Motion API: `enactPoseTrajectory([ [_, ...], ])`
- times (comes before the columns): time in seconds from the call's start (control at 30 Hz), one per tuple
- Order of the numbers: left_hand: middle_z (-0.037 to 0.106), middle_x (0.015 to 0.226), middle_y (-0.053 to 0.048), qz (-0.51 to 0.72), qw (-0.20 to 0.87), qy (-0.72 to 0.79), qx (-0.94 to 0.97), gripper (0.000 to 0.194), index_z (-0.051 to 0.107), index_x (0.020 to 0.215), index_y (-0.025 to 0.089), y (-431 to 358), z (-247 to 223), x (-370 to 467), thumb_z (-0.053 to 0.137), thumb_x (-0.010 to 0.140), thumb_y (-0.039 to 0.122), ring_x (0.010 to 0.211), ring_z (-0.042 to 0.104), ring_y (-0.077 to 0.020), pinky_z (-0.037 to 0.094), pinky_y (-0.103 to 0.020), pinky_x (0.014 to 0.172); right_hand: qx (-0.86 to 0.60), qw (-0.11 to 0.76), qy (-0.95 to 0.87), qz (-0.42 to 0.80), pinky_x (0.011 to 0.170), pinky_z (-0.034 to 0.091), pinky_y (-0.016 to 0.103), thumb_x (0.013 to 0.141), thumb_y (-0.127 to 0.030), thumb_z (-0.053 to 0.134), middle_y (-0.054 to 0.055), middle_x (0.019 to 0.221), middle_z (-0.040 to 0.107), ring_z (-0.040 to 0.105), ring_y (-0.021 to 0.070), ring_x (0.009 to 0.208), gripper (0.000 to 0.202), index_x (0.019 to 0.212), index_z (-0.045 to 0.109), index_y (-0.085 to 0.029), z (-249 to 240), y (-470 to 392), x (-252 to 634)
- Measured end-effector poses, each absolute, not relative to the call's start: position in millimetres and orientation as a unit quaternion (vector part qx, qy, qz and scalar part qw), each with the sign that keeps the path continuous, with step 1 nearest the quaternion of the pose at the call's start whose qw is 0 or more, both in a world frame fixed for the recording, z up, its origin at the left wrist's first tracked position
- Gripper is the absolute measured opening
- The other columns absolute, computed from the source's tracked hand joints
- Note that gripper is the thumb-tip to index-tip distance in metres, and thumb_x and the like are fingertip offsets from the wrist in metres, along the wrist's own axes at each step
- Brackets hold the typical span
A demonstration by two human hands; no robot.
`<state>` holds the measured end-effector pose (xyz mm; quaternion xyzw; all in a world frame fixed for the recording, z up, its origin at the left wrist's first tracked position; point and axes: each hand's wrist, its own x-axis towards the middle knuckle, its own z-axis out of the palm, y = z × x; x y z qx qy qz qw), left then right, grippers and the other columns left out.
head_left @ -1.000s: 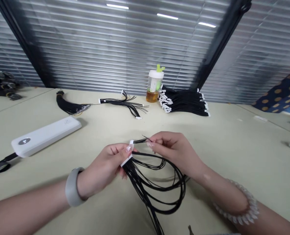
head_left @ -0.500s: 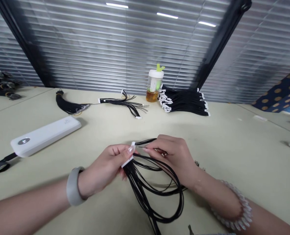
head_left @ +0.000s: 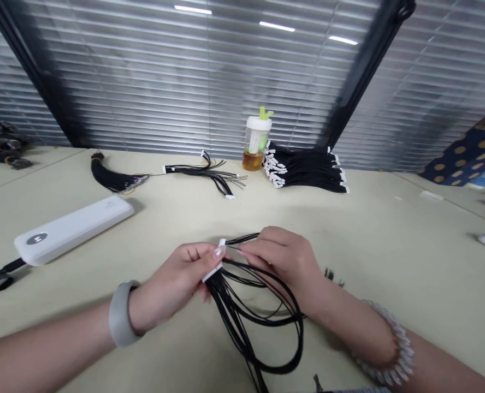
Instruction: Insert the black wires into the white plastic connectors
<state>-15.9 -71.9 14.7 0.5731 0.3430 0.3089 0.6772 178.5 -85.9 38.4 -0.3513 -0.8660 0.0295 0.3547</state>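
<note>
Between thumb and fingers, my left hand [head_left: 189, 275] grips the white connectors [head_left: 213, 272] of a wire harness. From them a bundle of black wires [head_left: 242, 333] loops to the right and hangs toward the near edge. My right hand [head_left: 285, 262] pinches a single thin black wire [head_left: 234, 248], whose end meets the upper white connector under my left thumb. Whether the wire tip sits inside the connector is too small to tell. Part of the loop passes in front of my right fingers.
Behind my hands lie a partly wired harness [head_left: 201, 170], a bundle of loose black wires [head_left: 113, 177] and a stack of finished-looking harnesses [head_left: 308, 168]. A drink bottle [head_left: 255, 144] stands by the blinds. At left rests a white power bank [head_left: 74, 229]; a polka-dot bag [head_left: 463, 153] is far right.
Both hands keep nearly the same place and grip. My right fingers have shifted very slightly around the thin wire, and the wire loop has moved a little. The whole view has shifted slightly.
</note>
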Motion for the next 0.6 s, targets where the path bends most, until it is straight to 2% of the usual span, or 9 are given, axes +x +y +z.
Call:
enactPoseTrajectory([
  [0.23,0.043,0.048,0.004,0.308,0.669,0.343,0.583,0.038,0.049,0.060,0.013,-72.8,16.0,-16.2,0.050,0.084,0.042,0.043,0.035,-0.0035,0.026,-0.016,0.043,-0.316,0.334,-0.888,-0.031,0.055,0.035,0.024,0.087,-0.018,0.042,0.004,0.064,0.054,0.044,0.0123,0.060,0.023,0.081,0.064,-0.015,39.7,-86.8,182.3],
  [0.43,0.044,0.047,0.004,0.301,0.665,0.347,0.589,0.037,0.053,0.061,0.012,-71.6,16.2,-15.3,0.053,0.082,0.042,0.041,0.036,-0.0030,0.027,-0.015,0.042,-0.330,0.311,-0.891,-0.034,0.055,0.034,0.024,0.089,-0.021,0.043,0.003,0.063,0.053,0.044,0.0120,0.059,0.025,0.078,0.064,-0.014,35.9,-85.6,180.3],
  [0.53,0.047,0.050,0.004,0.305,0.668,0.342,0.586,0.034,0.060,0.071,0.012,-71.1,15.1,-14.7,0.052,0.083,0.043,0.041,0.037,-0.0027,0.029,-0.015,0.041,-0.357,0.334,-0.870,-0.065,0.056,0.035,0.025,0.090,-0.024,0.042,0.004,0.067,0.055,0.044,0.0131,0.062,0.027,0.075,0.064,-0.017,36.4,-87.0,176.5],
  [0.6,0.051,0.056,0.003,0.306,0.669,0.339,0.587,0.033,0.064,0.084,0.012,-71.3,15.0,-14.4,0.051,0.083,0.043,0.042,0.039,-0.0028,0.031,-0.015,0.042,-0.389,0.345,-0.846,-0.114,0.063,0.037,0.029,0.089,-0.027,0.045,0.008,0.082,0.060,0.047,0.0165,0.072,0.028,0.071,0.064,-0.018,37.9,-88.3,174.1],
])
